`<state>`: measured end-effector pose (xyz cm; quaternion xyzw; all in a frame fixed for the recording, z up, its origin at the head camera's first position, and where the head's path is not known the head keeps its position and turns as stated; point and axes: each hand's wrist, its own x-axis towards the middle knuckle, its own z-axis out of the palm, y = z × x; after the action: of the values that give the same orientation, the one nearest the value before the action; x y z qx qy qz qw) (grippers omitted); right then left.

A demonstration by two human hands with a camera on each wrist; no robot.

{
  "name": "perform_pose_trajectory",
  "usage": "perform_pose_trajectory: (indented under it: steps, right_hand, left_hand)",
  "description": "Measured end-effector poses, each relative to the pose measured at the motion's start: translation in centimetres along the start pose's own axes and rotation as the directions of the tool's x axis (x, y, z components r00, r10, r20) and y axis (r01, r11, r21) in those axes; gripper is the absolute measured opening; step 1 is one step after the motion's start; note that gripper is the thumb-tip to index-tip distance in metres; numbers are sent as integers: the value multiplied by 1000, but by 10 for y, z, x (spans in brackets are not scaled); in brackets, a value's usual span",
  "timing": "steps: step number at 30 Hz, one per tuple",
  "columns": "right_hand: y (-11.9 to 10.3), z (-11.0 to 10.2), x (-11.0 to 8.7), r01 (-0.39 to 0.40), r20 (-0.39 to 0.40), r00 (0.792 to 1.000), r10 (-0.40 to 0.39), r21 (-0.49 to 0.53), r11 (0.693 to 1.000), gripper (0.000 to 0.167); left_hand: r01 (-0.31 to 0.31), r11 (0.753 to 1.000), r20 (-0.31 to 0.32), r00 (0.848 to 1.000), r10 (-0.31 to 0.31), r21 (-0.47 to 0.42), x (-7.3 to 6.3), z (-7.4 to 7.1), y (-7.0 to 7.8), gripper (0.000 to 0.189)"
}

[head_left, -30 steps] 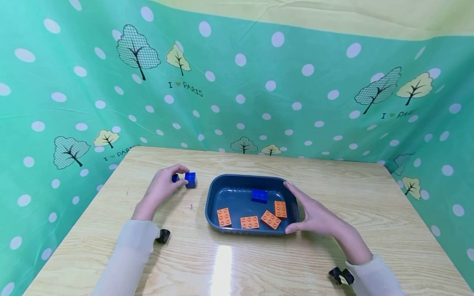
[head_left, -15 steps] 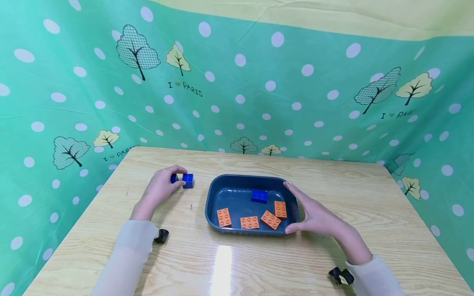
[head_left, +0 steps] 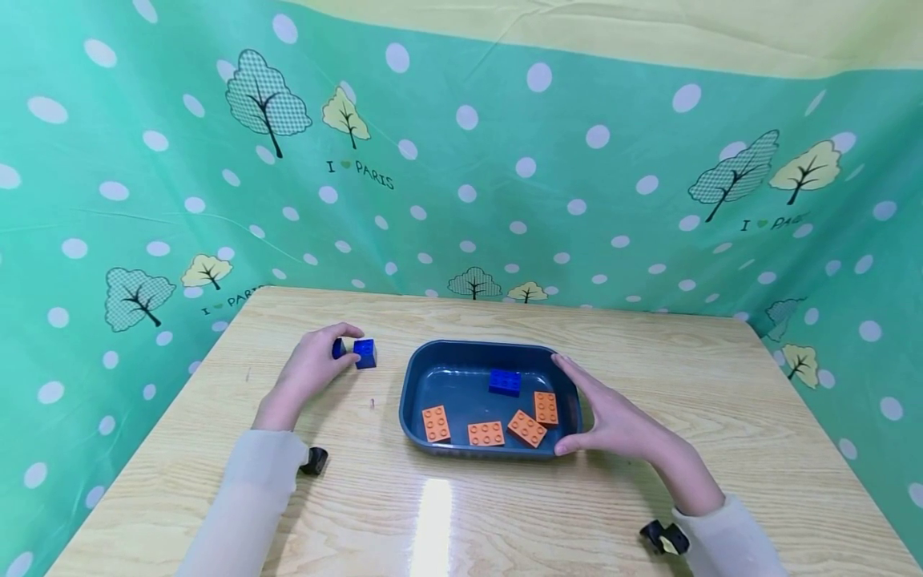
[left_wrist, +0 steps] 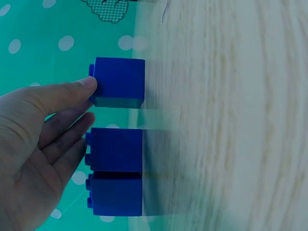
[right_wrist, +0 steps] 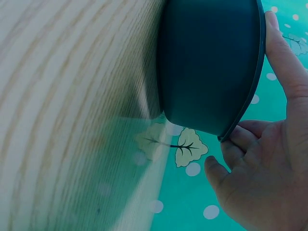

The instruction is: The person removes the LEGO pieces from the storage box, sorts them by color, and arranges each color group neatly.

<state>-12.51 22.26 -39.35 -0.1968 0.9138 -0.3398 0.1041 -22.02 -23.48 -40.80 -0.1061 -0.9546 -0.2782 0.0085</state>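
On the table's left part, my left hand (head_left: 313, 365) pinches a blue toy brick (head_left: 365, 353) between thumb and index finger. The left wrist view shows the thumb at the studded top edge of this blue brick (left_wrist: 119, 82), the index finger mostly hidden behind it. Two more blue bricks (left_wrist: 115, 195) stand side by side near the other fingers, largely hidden by the hand in the head view. My right hand (head_left: 613, 417) grips the right end of a dark blue tray (head_left: 461, 451), thumb at the near corner and fingers at the far rim.
Inside the tray lie a blue brick (head_left: 505, 382) and several orange bricks (head_left: 486, 433). The wooden table (head_left: 346, 513) runs back to a green dotted curtain (head_left: 461, 160), which also hangs along both sides.
My left hand has shifted slightly left with the blue brick, which now sits a little farther from the tray. The right hand and the tray have stayed in place.
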Motion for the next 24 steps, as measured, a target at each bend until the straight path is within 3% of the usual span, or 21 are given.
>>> perform_pose_trajectory:
  steps: [13,24]
  right_hand:
    - [-1,0,0,-1,2,1000,1,-6,1000,122]
    - [0,0,0,11,-3,1000,-11,-21,1000,122]
  left_hand:
    - [-44,998,-59,997,41,-51,0,-1,15,38]
    - [-183,979,-135,976,170,-93,6,-2,40,40]
